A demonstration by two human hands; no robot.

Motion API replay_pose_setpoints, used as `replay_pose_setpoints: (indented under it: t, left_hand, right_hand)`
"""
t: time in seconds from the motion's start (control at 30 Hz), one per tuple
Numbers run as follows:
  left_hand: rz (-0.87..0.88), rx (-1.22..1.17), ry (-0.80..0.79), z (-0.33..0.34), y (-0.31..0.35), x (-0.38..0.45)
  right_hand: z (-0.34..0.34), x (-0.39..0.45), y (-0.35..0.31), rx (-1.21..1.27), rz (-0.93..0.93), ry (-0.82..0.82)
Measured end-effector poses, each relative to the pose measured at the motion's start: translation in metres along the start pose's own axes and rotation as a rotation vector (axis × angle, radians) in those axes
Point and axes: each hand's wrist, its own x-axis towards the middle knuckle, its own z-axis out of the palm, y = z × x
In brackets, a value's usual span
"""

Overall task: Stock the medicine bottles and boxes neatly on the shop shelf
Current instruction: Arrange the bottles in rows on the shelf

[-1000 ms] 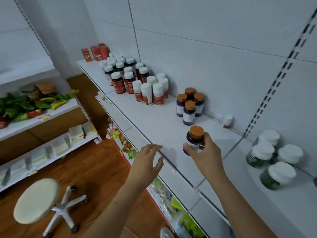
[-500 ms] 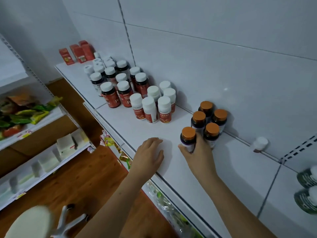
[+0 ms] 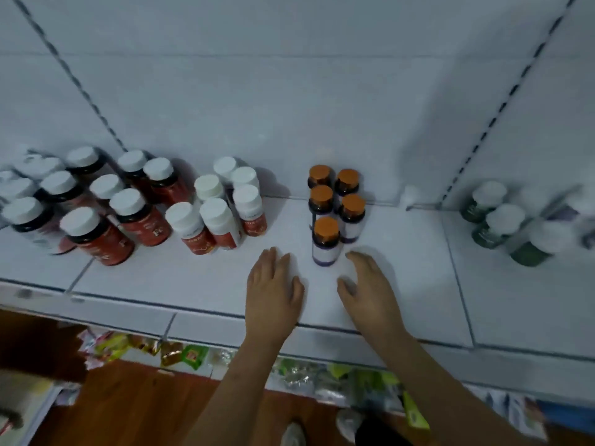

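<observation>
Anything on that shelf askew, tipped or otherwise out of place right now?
One thing: a small white-capped bottle sits alone against the back wall, right of the orange-capped bottles, apart from every group; it is too blurred to tell whether it is tipped. The orange-capped bottles stand upright, the fifth alone in front. Nothing spilled.

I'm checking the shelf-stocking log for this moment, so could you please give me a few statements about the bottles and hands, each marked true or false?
1. Five orange-capped bottles stand together on the shelf. True.
2. The right hand grips the front orange-capped bottle. False: it is open just beside it, holding nothing.
3. The left hand rests open on the shelf. True.
4. The green bottles have orange caps. False: their caps are white.
5. The red-labelled bottles stand left of the orange-capped ones. True.
</observation>
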Motion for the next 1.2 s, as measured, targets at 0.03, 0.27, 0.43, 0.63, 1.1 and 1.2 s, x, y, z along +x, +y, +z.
replay_pose_setpoints:
  t: [0.03, 0.27, 0.43, 0.63, 1.1, 1.2]
  left_hand:
    - [0.023, -0.009, -0.009, -0.001, -0.001, -0.002]
    - [0.160, -0.285, 0.015, -0.004, 0.002, -0.048]
    - [0.375, -0.413, -0.102, 0.013, 0.069, -0.100]
    - [0.626, -0.398, -0.315, 0.036, 0.161, -0.162]
    - [0.943, -0.403, -0.568, 0.087, 0.394, -0.383]
    - [0.947, -0.387, -0.617, 0.093, 0.429, -0.412]
  right_hand:
    - [-0.002, -0.007, 0.002, -0.019, 0.019, 0.028]
    - [-0.045, -0.089, 0.029, -0.052, 0.186, 0.261]
    - [-0.090, -0.149, 0.050, -0.052, 0.299, 0.399]
    - [-0.146, -0.236, 0.082, -0.125, 0.388, 0.460]
    - [-0.290, -0.528, 0.212, -0.189, 0.669, 0.693]
    - [-0.314, -0.564, 0.234, -0.215, 0.675, 0.711]
